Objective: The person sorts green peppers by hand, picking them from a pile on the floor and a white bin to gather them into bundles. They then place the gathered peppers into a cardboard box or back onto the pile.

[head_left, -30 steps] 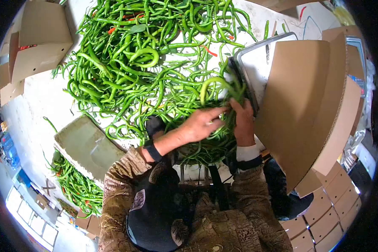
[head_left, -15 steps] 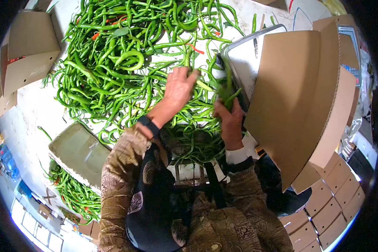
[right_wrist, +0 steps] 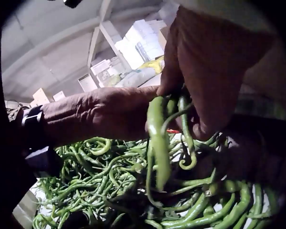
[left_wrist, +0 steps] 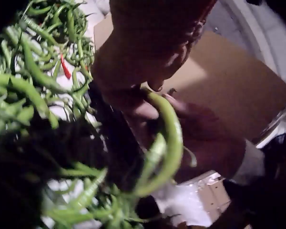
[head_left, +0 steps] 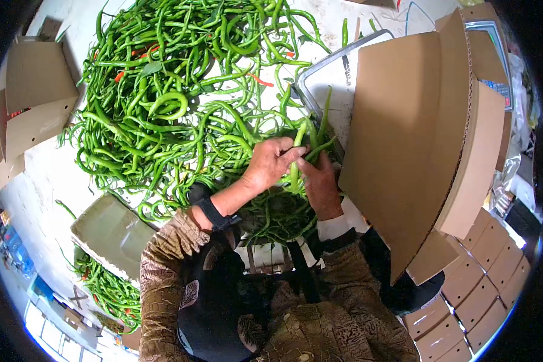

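Observation:
My left hand (head_left: 266, 164) meets my right hand over the near edge of the pile of green chili peppers (head_left: 133, 114). Its fingers pinch a curved pale-green chili pepper (left_wrist: 174, 131) by the stem end. The right hand (head_left: 321, 192) grips a small bunch of green chili peppers (right_wrist: 185, 124), whose tips stick out past the thumb in the head view. Right below both hands lies a darker heap of thin green chili peppers (head_left: 277, 217).
A large open cardboard box (head_left: 404, 139) stands close on the right, beside a grey-rimmed tray (head_left: 311, 75). At left are a worn foam box lid (head_left: 111, 232), with more peppers (head_left: 111, 295) under it, and another cardboard box (head_left: 39, 90). Stacked cartons (head_left: 476, 289) fill the lower right.
My left hand reached out into the pile, then came back to the right hand with a pepper. The right hand keeps its bunch. The whole head view has shifted.

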